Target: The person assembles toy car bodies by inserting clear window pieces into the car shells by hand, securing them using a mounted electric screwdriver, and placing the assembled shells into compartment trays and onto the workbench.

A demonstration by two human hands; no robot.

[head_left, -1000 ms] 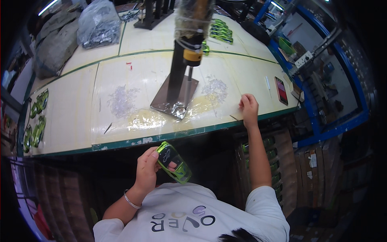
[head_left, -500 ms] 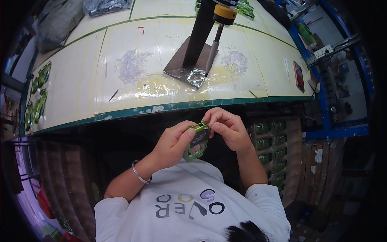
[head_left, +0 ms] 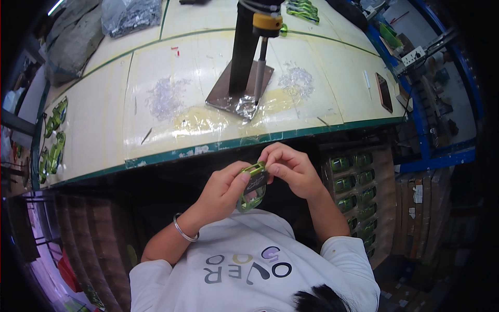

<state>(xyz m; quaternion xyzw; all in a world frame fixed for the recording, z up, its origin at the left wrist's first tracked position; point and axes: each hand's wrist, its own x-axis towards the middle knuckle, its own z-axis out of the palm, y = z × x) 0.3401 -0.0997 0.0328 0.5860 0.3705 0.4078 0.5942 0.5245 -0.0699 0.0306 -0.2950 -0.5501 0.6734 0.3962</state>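
Steady the green casing [head_left: 255,184] by the bench's [head_left: 99,119] near edge, your left hand's [head_left: 222,190] fingers clamped on it. Move your right hand [head_left: 294,170] lightly; I cannot tell what its fingers grip.

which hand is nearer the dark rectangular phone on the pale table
Right. The right hand is left of the phone, at the green plastic casing; the left hand grips that casing, farther left.

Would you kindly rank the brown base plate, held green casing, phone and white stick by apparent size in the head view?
1. Brown base plate
2. Green casing, partly covered; nearness to the camera may enlarge it
3. Phone
4. White stick
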